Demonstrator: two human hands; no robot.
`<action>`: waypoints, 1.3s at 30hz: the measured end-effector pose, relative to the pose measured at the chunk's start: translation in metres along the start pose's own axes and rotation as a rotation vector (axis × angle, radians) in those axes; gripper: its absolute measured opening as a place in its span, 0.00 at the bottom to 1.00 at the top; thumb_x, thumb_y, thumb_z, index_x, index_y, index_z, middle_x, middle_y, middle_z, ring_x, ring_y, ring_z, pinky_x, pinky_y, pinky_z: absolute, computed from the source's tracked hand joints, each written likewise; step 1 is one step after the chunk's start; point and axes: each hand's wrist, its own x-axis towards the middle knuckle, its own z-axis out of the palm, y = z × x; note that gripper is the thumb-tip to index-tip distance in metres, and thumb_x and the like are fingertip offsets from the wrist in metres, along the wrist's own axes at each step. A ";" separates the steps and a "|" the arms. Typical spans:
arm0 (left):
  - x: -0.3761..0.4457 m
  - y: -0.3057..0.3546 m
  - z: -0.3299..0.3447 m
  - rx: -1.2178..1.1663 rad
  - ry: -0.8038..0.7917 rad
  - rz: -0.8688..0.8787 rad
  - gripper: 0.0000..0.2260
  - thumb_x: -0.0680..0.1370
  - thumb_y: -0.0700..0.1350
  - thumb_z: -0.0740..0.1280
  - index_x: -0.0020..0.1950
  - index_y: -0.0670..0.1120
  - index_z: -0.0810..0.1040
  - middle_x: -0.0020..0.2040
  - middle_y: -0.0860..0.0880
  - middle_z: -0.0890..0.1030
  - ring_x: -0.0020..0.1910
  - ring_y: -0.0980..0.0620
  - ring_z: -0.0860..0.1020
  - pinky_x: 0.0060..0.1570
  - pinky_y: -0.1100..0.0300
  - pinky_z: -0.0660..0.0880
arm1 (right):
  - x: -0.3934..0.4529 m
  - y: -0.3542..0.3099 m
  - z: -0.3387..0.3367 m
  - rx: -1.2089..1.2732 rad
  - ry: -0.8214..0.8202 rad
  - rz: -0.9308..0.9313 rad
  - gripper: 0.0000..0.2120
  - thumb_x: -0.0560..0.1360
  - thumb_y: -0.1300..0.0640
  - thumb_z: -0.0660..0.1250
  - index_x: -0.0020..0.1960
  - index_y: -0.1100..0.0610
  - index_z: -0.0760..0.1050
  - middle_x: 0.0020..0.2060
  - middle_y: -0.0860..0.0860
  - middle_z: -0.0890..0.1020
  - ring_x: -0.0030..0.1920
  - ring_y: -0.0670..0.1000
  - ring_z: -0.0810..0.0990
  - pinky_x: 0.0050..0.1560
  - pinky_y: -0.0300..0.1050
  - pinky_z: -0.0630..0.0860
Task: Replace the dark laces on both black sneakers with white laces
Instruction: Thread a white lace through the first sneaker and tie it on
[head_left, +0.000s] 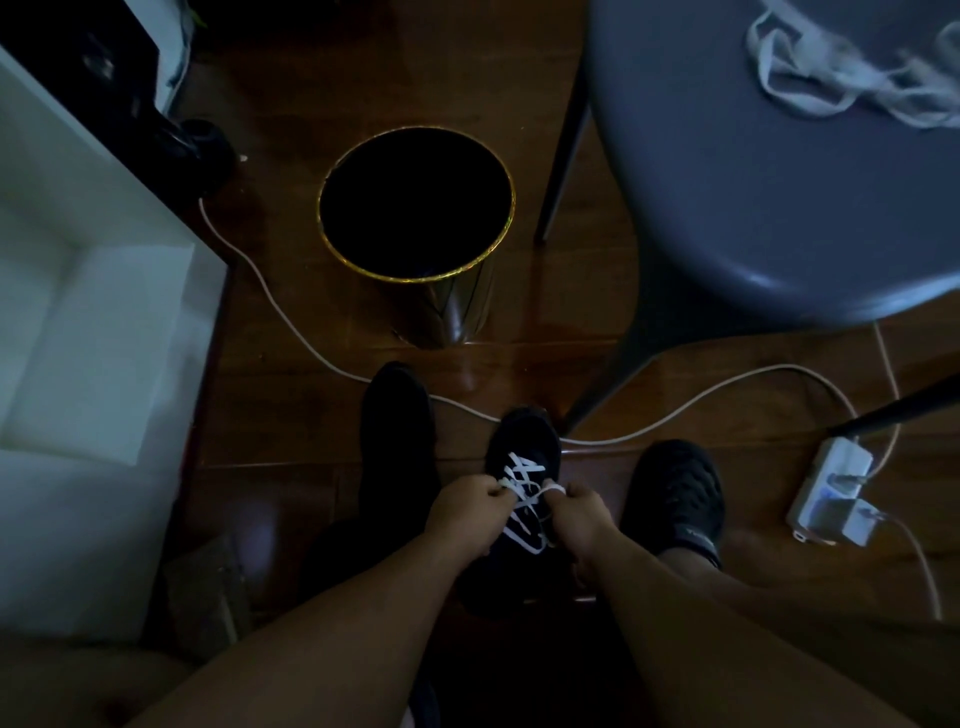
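Observation:
A black sneaker (522, 441) stands on the floor in front of me, toe pointing away, with a white lace (521, 470) crossed through its eyelets. My left hand (465, 512) pinches one end of that lace at the shoe's left side. My right hand (584, 514) pinches the other end, which forms a small loop by the fingers. A second black sneaker (675, 491) sits to the right with dark laces. More white laces (852, 78) lie in a loose heap on the grey chair seat (753, 208).
A black bin with a gold rim (415, 208) stands ahead on the wooden floor. A white cable (322, 358) runs across the floor to a power strip with a charger (836, 493) at right. White furniture (78, 312) fills the left. A dark shape (397, 415) lies left of the sneaker.

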 end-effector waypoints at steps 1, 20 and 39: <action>0.001 -0.002 0.002 0.072 0.028 0.039 0.14 0.82 0.56 0.64 0.47 0.47 0.81 0.44 0.47 0.83 0.42 0.47 0.83 0.45 0.49 0.84 | 0.003 0.002 -0.001 0.025 -0.024 0.026 0.17 0.75 0.42 0.66 0.48 0.54 0.84 0.42 0.54 0.88 0.45 0.58 0.87 0.53 0.59 0.84; 0.009 -0.013 -0.011 0.277 0.044 0.026 0.11 0.84 0.56 0.64 0.57 0.49 0.77 0.56 0.47 0.81 0.50 0.48 0.78 0.48 0.55 0.76 | -0.007 0.005 -0.003 -0.300 -0.129 -0.111 0.16 0.66 0.48 0.74 0.52 0.51 0.83 0.47 0.49 0.88 0.50 0.55 0.86 0.55 0.52 0.82; 0.015 0.002 -0.015 0.419 0.098 -0.140 0.15 0.83 0.59 0.65 0.59 0.49 0.81 0.56 0.46 0.82 0.54 0.44 0.82 0.52 0.50 0.80 | -0.008 0.004 0.004 -0.728 -0.048 -0.157 0.23 0.79 0.37 0.64 0.60 0.55 0.81 0.56 0.55 0.85 0.56 0.56 0.83 0.52 0.44 0.76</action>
